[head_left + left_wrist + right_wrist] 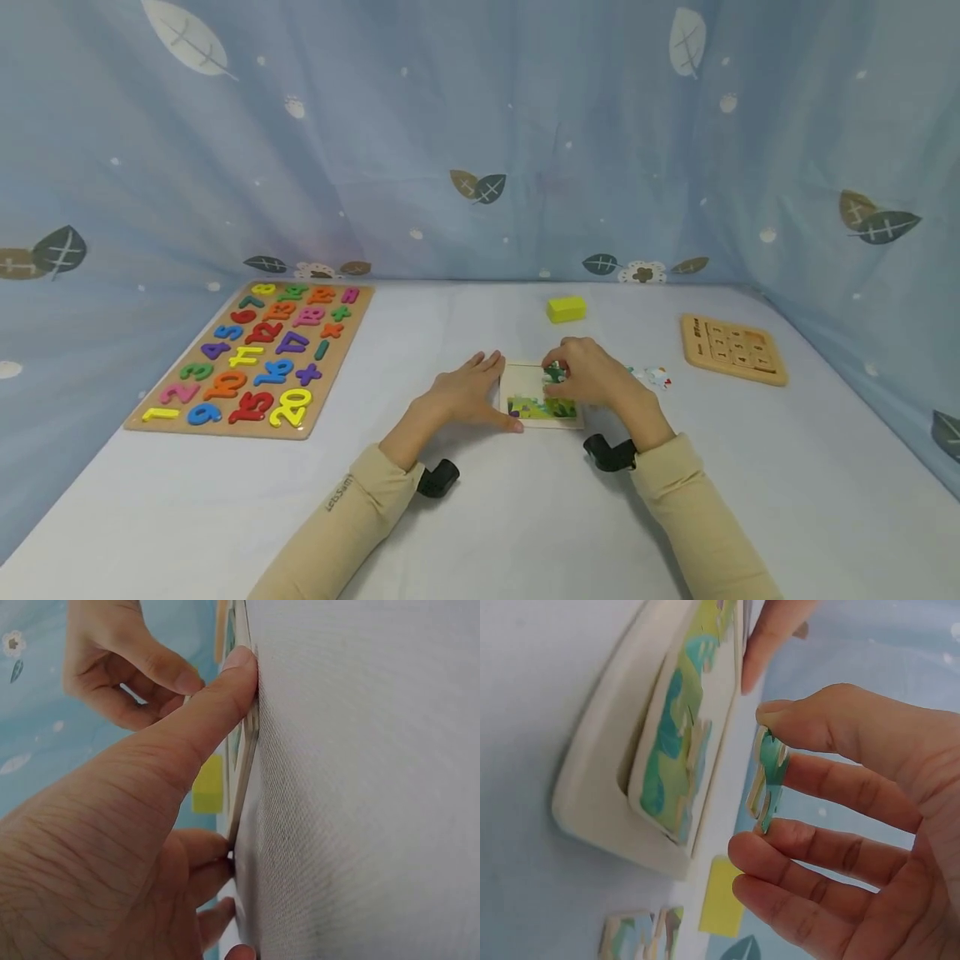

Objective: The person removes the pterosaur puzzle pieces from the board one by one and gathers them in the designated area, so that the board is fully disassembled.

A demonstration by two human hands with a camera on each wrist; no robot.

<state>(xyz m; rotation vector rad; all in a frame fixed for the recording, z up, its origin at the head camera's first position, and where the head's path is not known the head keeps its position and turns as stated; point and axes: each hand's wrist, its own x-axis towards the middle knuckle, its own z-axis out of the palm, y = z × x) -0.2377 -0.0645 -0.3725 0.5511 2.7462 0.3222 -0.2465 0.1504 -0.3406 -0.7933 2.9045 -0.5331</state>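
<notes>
A small jigsaw puzzle tray [525,375] lies on the white table, its near strip filled with green and purple pieces. My left hand [467,393] spreads along the tray's left side, thumb at the near corner and fingers reaching to the far edge. Above the tray's right part, my right hand [592,375] pinches a green puzzle piece [771,776] between thumb and fingertips. The right wrist view shows this piece held up off the tray, tilted on edge. Loose puzzle pieces [657,377] lie just right of the right hand.
Behind the tray stands a yellow block [566,309]. To the left lies a large wooden board [311,421] with colourful numbers and signs. A small wooden number board [735,348] is at the right. A blue leaf-patterned curtain [405,133] hangs behind the table.
</notes>
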